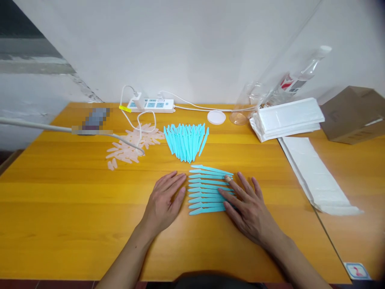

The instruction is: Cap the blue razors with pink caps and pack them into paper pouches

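Note:
Several slim blue plastic sticks, which look like eyebrow razors (pixel 207 192), lie in a row one above another, their wider ends to the left. My left hand (pixel 164 200) rests just beside those left ends, fingers stretched out and holding nothing. On the other side, my right hand (pixel 249 208) is open with fingers spread, some fingertips over the right ends of the razors and hiding a few of them. A bandage-like wrap covers one fingertip. Behind the row is a dense pile of the same blue razors (pixel 186 140).
Pale pink pieces (pixel 129 146) are scattered at the left under a white cable (pixel 120 138). At the back stand a power strip (pixel 153 105), a round white lid (pixel 216 117), a clear container (pixel 240 114) and a bottle (pixel 296 80). White packaging (pixel 291 116) and a cardboard box (pixel 355 114) sit right.

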